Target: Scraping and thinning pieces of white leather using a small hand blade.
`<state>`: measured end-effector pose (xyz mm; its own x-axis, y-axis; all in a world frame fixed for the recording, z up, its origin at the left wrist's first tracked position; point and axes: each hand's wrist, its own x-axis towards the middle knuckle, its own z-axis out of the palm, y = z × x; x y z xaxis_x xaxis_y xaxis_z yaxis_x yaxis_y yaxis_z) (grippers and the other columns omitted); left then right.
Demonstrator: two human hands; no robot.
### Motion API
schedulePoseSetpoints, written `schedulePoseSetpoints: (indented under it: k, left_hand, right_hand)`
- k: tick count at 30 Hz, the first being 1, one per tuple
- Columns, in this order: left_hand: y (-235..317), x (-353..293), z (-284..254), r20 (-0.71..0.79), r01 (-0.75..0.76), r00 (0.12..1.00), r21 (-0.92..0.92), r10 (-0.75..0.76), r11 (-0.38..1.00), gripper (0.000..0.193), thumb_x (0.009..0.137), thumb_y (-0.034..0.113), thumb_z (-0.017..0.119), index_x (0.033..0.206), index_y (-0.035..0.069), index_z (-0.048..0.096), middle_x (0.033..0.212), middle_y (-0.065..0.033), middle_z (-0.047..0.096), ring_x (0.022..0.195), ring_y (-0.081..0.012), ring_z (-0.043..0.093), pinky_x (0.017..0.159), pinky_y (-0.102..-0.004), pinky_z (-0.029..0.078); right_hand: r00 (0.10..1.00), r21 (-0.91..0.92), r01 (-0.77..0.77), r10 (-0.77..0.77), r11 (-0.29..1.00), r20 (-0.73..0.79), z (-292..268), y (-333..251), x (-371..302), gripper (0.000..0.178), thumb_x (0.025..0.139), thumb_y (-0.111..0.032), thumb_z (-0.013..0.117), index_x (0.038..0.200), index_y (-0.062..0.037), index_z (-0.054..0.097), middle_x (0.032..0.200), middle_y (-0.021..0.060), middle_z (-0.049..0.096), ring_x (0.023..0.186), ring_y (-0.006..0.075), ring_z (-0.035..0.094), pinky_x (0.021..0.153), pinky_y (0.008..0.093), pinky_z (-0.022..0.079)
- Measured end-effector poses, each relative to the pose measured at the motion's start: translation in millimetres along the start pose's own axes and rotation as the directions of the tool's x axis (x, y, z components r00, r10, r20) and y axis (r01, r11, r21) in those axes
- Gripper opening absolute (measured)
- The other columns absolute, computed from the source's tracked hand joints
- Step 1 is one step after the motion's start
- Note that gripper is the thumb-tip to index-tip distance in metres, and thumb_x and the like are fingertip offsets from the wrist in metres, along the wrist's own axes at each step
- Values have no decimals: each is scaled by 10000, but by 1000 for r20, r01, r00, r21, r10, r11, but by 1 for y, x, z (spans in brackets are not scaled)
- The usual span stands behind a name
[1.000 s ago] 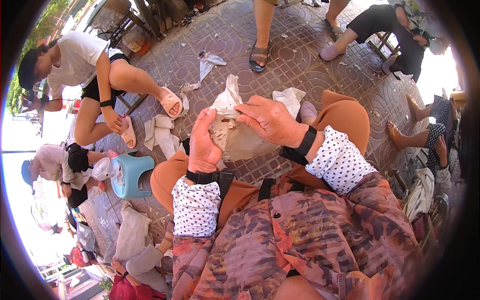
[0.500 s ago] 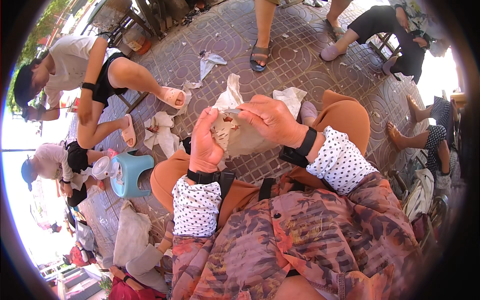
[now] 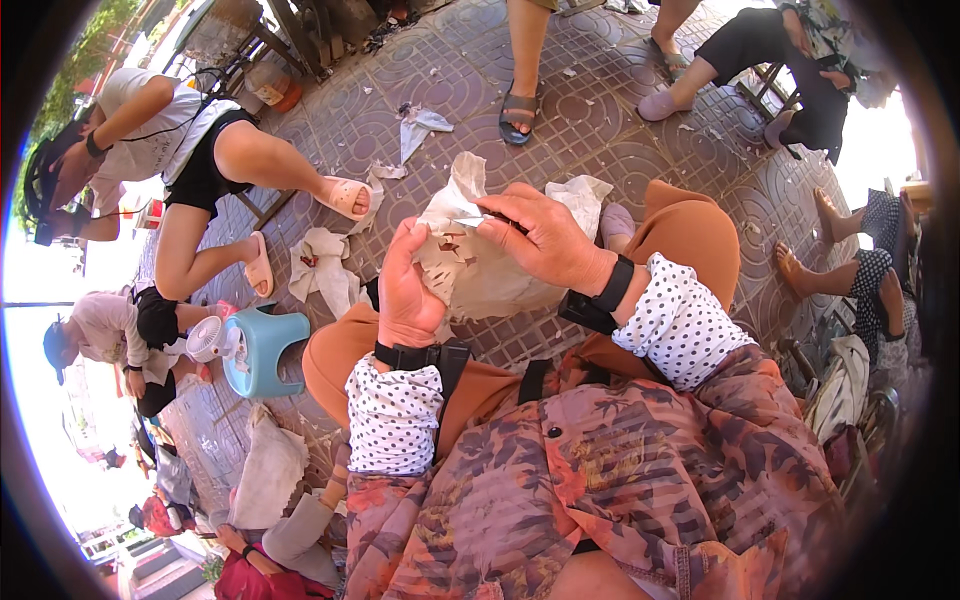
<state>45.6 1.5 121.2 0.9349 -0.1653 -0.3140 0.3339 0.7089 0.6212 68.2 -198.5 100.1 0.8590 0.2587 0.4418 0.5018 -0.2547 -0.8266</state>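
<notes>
Pinched in left hand point(image 3: 408, 290): pale, slit sheet point(image 3: 490, 276), hanging above paved floor point(image 3: 590, 110). Gripped in right hand point(image 3: 545, 240): small bright-tipped tool point(image 3: 468, 221), lying roughly crosswise, pointing leftward toward left hand, touching sheet or just above, cannot tell which.

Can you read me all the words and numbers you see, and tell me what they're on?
None can be read.
White shirt: small dark marks, too blurred to read.
Plastic tub: too small to make out any writing.
Pale sheet in the left hand: slits and brown spots, no letters I can see.
</notes>
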Motion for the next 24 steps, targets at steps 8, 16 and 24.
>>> schedulePoseSetpoints:
  k: [8,16,24]
  left_hand:
    - [-2,0,1,34,12,999,-8,-12,1000,169,991,158,512,1117,54,555,1141,-122,655,1070,-258,645,963,-432,516]
    - [-4,3,-13,145,23,989,-27,-18,999,197,989,151,538,1159,55,561,1178,-103,642,1112,-251,623,996,-422,487]
    - [-4,1,-4,56,15,998,-22,-14,1000,175,998,134,499,1147,56,547,1158,-112,651,1078,-244,637,982,-406,504]
  right_hand:
    - [998,-33,42,-41,999,36,-2,-3,0,302,929,-165,703,1190,-16,668,923,130,626,796,280,631,696,354,510]
    - [994,-128,106,-103,986,30,-2,-5,1,268,927,-151,700,1150,-5,681,855,123,601,746,275,614,652,347,500]
    - [995,-107,100,-102,989,-18,1,-4,1,184,918,-153,687,1054,-32,706,820,113,597,709,297,622,617,372,505]
